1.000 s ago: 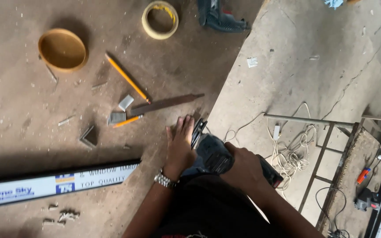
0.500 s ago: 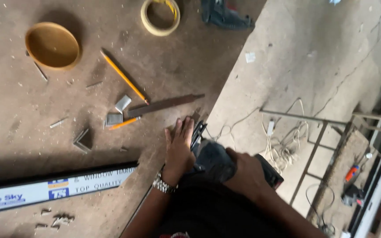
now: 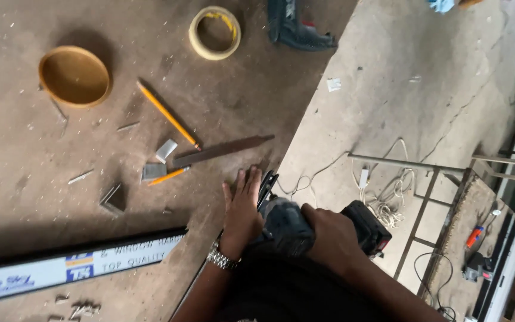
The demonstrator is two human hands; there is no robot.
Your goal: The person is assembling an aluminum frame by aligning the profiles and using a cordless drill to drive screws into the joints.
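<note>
My left hand (image 3: 242,209), with a metal watch on the wrist, lies flat and fingers spread on the brown worktable (image 3: 25,197) near its edge. Right beside it my right hand (image 3: 329,238) grips a dark power tool (image 3: 293,223) whose front end (image 3: 266,185) points at the table edge next to my left fingers. A long dark metal file (image 3: 222,150) lies just beyond my left hand. What the tool's tip touches is hidden.
On the table lie a yellow pencil (image 3: 168,114), a short orange pencil (image 3: 168,175), small metal offcuts (image 3: 153,172), a round wooden bowl (image 3: 74,76), a tape roll (image 3: 214,33), a drill (image 3: 296,27) and a wrapped profile bar (image 3: 73,265). Cables (image 3: 382,200) and metal frames (image 3: 424,197) lie on the concrete floor.
The view has shifted slightly, so the table items sit a little differently in frame. Both hands and the power tool stay in the same place at the table edge.
</note>
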